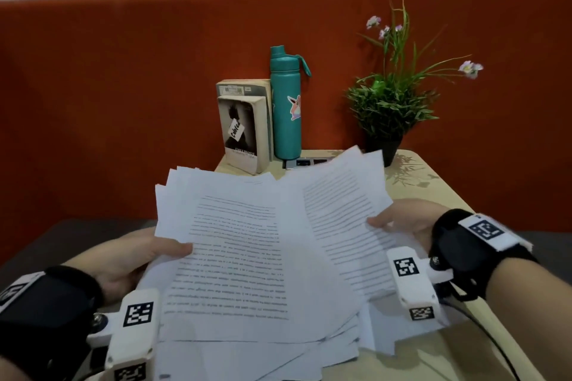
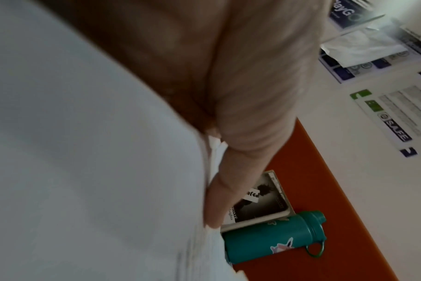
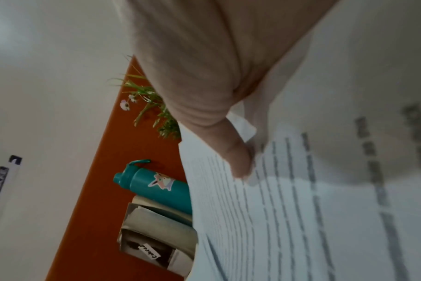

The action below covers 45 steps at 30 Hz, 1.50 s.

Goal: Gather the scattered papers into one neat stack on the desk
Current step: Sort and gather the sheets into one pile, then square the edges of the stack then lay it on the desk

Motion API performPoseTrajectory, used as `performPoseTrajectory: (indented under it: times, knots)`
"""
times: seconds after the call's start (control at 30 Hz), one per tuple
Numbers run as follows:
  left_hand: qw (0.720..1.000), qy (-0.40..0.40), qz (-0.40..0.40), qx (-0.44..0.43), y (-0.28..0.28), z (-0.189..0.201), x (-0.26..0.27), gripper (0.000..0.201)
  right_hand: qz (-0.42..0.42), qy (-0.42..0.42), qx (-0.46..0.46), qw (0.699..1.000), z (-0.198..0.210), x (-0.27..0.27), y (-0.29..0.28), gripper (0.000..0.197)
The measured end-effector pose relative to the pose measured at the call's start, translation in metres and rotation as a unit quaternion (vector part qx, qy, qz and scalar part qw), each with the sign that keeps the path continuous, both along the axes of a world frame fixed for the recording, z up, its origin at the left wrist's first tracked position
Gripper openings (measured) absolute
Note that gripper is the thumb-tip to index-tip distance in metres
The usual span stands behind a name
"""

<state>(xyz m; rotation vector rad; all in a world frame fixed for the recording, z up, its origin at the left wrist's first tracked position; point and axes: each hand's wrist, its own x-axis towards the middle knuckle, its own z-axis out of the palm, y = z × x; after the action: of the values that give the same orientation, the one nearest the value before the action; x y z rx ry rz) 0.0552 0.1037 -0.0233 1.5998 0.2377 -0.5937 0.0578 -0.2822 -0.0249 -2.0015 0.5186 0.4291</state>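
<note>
A loose, fanned bundle of printed white papers (image 1: 247, 257) is held tilted above the beige desk (image 1: 433, 356), its lower edges near the desk's front. My left hand (image 1: 148, 254) grips the bundle's left edge, thumb (image 2: 228, 190) on top of the sheets (image 2: 84, 171). My right hand (image 1: 399, 219) grips the right edge, thumb (image 3: 238, 161) pressed on a printed page (image 3: 301, 209). The fingers under the sheets are hidden. The sheets are askew, with corners sticking out at the top and bottom.
At the desk's back stand two paperback books (image 1: 244, 130), a teal water bottle (image 1: 286, 102) and a potted plant (image 1: 390, 108), all against an orange partition (image 1: 123, 86). A power strip (image 1: 309, 161) lies behind the papers. A black cable (image 1: 495, 343) runs along the right.
</note>
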Motion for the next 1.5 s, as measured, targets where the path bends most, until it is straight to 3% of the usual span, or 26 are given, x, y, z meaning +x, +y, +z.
performPoseTrajectory:
  times: [0.13,0.33,0.43,0.53,0.6,0.67,0.7,0.77,0.87,1.0,1.1,1.23,1.3,1.37,1.43,1.47,1.5]
  knots:
    - [0.998,-0.007,0.041,0.056,0.002,0.000,-0.003,0.032,-0.050,-0.145,-0.200,0.968,0.045,-0.005,-0.017,0.014]
    - [0.995,-0.036,0.057,0.078,-0.012,-0.001,-0.002,0.027,-0.021,-0.305,-0.320,0.897,0.128,-0.017,-0.023,0.016]
    - [0.996,-0.037,0.030,0.076,-0.019,0.000,-0.004,0.030,-0.032,-0.376,-0.244,0.894,0.158,-0.015,-0.026,0.003]
    - [0.996,-0.040,0.017,0.077,-0.023,0.002,-0.009,0.035,-0.075,-0.394,-0.125,0.908,0.170,-0.009,-0.030,0.005]
    - [0.995,-0.055,0.008,0.081,-0.025,0.002,-0.012,0.042,-0.098,-0.355,-0.020,0.929,0.167,-0.005,-0.026,0.026]
    - [0.995,-0.060,-0.003,0.077,-0.028,0.001,-0.015,0.054,-0.108,-0.244,0.127,0.955,0.155,-0.007,-0.020,0.048]
    - [0.995,-0.060,-0.004,0.076,-0.030,0.001,-0.016,0.051,-0.099,-0.188,0.121,0.970,0.145,-0.010,-0.015,0.045]
    - [0.995,-0.057,0.001,0.077,-0.031,-0.001,-0.016,0.040,-0.061,-0.121,0.020,0.991,0.120,-0.012,-0.002,0.029]
    - [0.997,-0.048,-0.005,0.068,-0.034,-0.004,-0.015,0.045,0.017,-0.097,-0.191,0.977,0.075,-0.005,0.023,0.034]
    - [0.999,-0.025,0.036,0.005,-0.036,-0.006,-0.010,0.037,0.086,-0.039,-0.232,0.968,0.026,0.000,0.063,0.044]
    - [0.999,-0.015,0.032,-0.039,-0.039,-0.005,-0.008,0.040,0.055,-0.058,-0.138,0.987,0.007,0.004,0.081,0.043]
    - [0.997,-0.068,-0.008,-0.021,-0.045,-0.012,-0.007,0.053,0.039,-0.104,-0.012,0.994,-0.007,0.007,0.098,0.036]
    - [0.995,-0.100,-0.016,-0.013,-0.044,-0.012,-0.009,0.059,0.004,-0.119,0.013,0.993,-0.012,0.007,0.097,0.049]
    - [0.990,-0.134,-0.032,-0.029,-0.040,-0.006,-0.009,0.055,-0.062,-0.133,0.039,0.988,-0.013,0.009,0.084,0.078]
    - [0.984,-0.169,-0.032,-0.054,-0.038,0.003,-0.009,0.049,-0.062,-0.125,0.103,0.985,-0.010,0.008,0.071,0.100]
    - [0.980,-0.185,-0.030,-0.067,-0.039,0.008,-0.009,0.046,-0.040,-0.121,0.163,0.978,-0.009,0.009,0.065,0.099]
    - [0.976,-0.204,-0.030,-0.073,-0.041,0.014,-0.008,0.046,-0.028,-0.132,0.218,0.967,-0.004,0.008,0.065,0.082]
